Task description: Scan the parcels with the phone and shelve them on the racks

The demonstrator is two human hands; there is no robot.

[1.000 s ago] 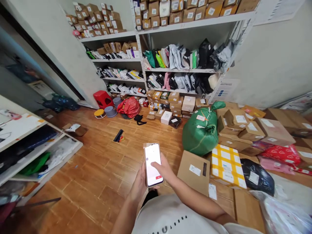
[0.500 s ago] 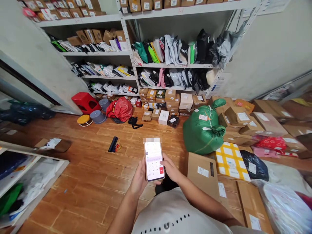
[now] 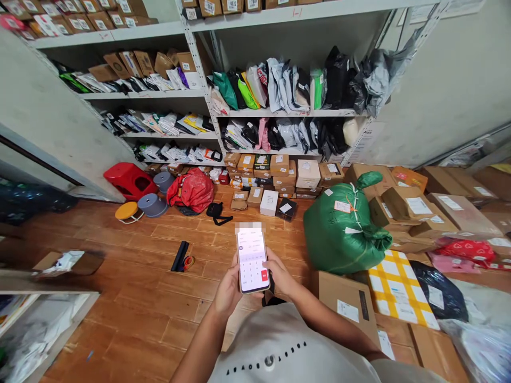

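Observation:
A smartphone (image 3: 251, 266) is held upright in front of my body, its bright screen showing a number keypad with a red key at the lower right. My left hand (image 3: 229, 287) wraps round the phone's left edge and lower back. On the other side, my right hand (image 3: 278, 274) grips the right edge, and its thumb lies over the keypad near the right column. The fingers behind the phone are mostly hidden.
A white shelf rack (image 3: 291, 113) full of parcels stands ahead. At right are a large green sack (image 3: 339, 229), a cardboard box (image 3: 347, 303) and a yellow-checked parcel (image 3: 401, 292). Stools (image 3: 153, 205) and a red bag (image 3: 190, 191) sit on the floor at left.
The view has shifted forward and closer to the shelves. Both hands keep hold of the smartphone, and the right thumb has moved slightly over the keypad.

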